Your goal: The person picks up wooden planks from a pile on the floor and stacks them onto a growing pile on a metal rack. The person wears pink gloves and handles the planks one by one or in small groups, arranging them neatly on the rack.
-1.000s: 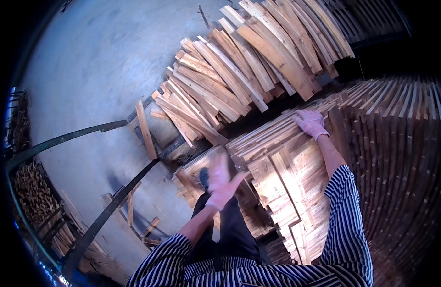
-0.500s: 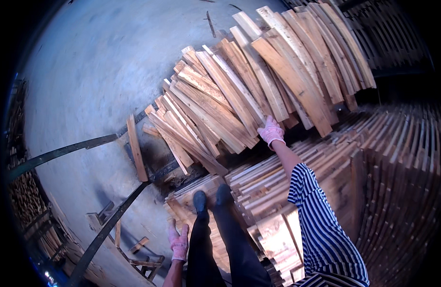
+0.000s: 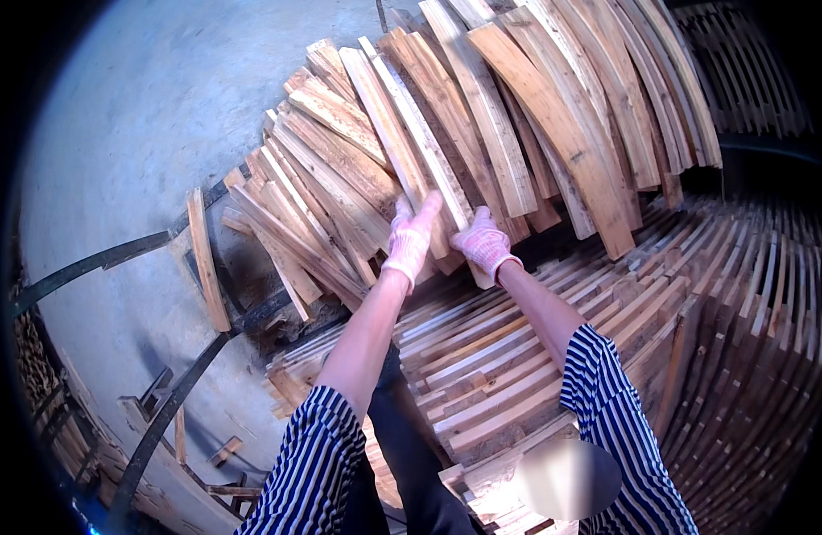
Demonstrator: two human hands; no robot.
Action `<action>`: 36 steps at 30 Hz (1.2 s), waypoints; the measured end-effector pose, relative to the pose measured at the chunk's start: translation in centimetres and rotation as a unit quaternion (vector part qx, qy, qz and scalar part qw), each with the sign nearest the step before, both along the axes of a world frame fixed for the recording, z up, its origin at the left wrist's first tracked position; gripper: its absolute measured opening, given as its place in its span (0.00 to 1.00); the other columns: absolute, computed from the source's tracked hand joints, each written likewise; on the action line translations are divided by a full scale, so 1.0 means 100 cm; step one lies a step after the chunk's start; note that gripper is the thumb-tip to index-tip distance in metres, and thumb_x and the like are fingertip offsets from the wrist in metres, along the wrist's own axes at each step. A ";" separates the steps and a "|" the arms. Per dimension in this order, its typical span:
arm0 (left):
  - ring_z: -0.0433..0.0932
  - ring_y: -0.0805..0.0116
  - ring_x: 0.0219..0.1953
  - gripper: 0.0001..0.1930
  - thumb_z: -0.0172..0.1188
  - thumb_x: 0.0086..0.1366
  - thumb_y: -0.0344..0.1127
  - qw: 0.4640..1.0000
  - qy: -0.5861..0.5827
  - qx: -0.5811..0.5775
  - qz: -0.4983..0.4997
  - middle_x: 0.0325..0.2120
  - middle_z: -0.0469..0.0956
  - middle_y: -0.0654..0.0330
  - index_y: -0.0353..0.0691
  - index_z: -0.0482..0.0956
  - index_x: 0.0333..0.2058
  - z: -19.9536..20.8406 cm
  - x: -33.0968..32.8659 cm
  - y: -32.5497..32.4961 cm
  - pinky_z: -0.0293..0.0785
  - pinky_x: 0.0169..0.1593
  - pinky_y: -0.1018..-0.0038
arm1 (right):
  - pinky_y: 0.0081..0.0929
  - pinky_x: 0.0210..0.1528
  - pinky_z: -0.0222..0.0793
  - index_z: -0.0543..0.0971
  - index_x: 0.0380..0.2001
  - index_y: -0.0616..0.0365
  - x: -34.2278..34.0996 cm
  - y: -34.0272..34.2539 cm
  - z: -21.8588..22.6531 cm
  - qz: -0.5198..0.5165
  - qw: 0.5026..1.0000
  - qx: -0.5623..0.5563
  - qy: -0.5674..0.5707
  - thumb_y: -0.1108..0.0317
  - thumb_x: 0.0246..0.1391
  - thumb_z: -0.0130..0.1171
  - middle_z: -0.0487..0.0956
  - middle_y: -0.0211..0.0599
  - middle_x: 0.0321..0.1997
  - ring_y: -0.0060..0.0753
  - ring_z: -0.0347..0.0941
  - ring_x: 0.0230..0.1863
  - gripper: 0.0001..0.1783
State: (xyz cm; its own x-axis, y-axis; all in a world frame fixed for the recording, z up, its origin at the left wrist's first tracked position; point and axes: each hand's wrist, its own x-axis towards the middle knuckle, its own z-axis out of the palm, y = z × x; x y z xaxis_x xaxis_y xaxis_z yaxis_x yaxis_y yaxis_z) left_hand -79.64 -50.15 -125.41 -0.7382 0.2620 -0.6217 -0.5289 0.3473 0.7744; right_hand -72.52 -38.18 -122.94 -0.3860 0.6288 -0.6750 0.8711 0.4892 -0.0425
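A long row of rough wooden boards [image 3: 460,98] lies slanted side by side in front of me. My right hand [image 3: 484,242], in a pale pink knit glove, is closed around the near end of a narrow, light-edged board [image 3: 420,125]; the board's tip shows below the hand. Close on its left is my left hand [image 3: 411,236], gloved the same way. Its thumb and fingers are spread over the neighbouring board [image 3: 380,116] and touch it near its lower end. Some left fingertips are hidden among the boards.
Stacked wooden strips [image 3: 491,383] stand close below the row, with tightly packed upright slats [image 3: 750,357] at the right. A lone board [image 3: 206,259] leans left of the row by a dark curved metal bar [image 3: 174,428]. Wooden frame pieces [image 3: 225,450] sit on the pale floor [image 3: 116,169].
My left hand has come up from beside my legs to the boards. My right hand has shifted slightly left and now grips the narrow board's end. The view has moved nearer the row.
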 end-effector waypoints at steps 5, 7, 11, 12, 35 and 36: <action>0.78 0.55 0.55 0.46 0.77 0.56 0.50 0.991 -0.088 0.059 0.078 0.58 0.73 0.42 0.30 0.62 0.63 0.007 -0.015 -0.017 0.79 0.55 0.61 | 0.38 0.59 0.74 0.46 0.75 0.61 -0.020 -0.044 0.043 0.023 0.993 -0.108 0.052 0.57 0.48 0.66 0.80 0.61 0.53 0.55 0.79 0.56 0.57; 0.81 0.55 0.48 0.40 0.78 0.56 0.46 0.988 -0.131 0.074 0.037 0.51 0.78 0.48 0.31 0.66 0.58 0.048 -0.021 -0.044 0.82 0.48 0.59 | 0.35 0.56 0.76 0.38 0.76 0.62 -0.021 -0.066 0.080 0.002 0.981 -0.184 0.059 0.56 0.47 0.68 0.80 0.60 0.52 0.52 0.79 0.56 0.64; 0.83 0.58 0.44 0.33 0.76 0.57 0.37 0.980 -0.185 0.077 -0.021 0.45 0.81 0.50 0.31 0.70 0.57 0.145 -0.014 -0.094 0.82 0.47 0.70 | 0.36 0.54 0.76 0.42 0.77 0.59 0.002 -0.101 0.188 -0.006 0.956 -0.288 0.050 0.45 0.44 0.71 0.72 0.65 0.63 0.54 0.79 0.56 0.67; 0.83 0.60 0.45 0.31 0.74 0.59 0.37 0.975 -0.197 0.104 -0.024 0.46 0.81 0.51 0.31 0.71 0.56 0.159 -0.010 -0.109 0.82 0.46 0.69 | 0.37 0.55 0.76 0.44 0.76 0.59 0.011 -0.106 0.197 0.001 0.952 -0.297 0.071 0.41 0.43 0.71 0.71 0.65 0.63 0.56 0.78 0.56 0.68; 0.72 0.52 0.62 0.44 0.60 0.65 0.65 0.941 -0.194 0.268 -0.070 0.63 0.69 0.51 0.40 0.60 0.69 0.409 0.063 -0.164 0.74 0.62 0.55 | 0.42 0.52 0.76 0.49 0.76 0.42 0.251 -0.259 0.514 -0.156 0.873 -0.242 0.393 0.48 0.40 0.74 0.70 0.54 0.59 0.57 0.76 0.55 0.64; 0.75 0.52 0.59 0.44 0.62 0.64 0.63 0.919 -0.210 0.325 -0.079 0.61 0.72 0.50 0.39 0.61 0.68 0.413 0.073 -0.155 0.76 0.61 0.53 | 0.42 0.53 0.76 0.46 0.77 0.45 0.268 -0.260 0.521 -0.136 0.884 -0.208 0.397 0.49 0.40 0.74 0.70 0.54 0.61 0.55 0.75 0.56 0.65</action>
State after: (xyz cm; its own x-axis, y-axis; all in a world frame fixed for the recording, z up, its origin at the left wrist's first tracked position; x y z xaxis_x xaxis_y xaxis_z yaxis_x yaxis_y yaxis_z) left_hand -72.31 -65.68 -84.13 -0.3902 0.7624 -0.5161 -0.8106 -0.0187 0.5852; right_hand -45.72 -64.19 -70.86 -0.7146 0.5325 -0.4537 0.5691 0.0653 -0.8197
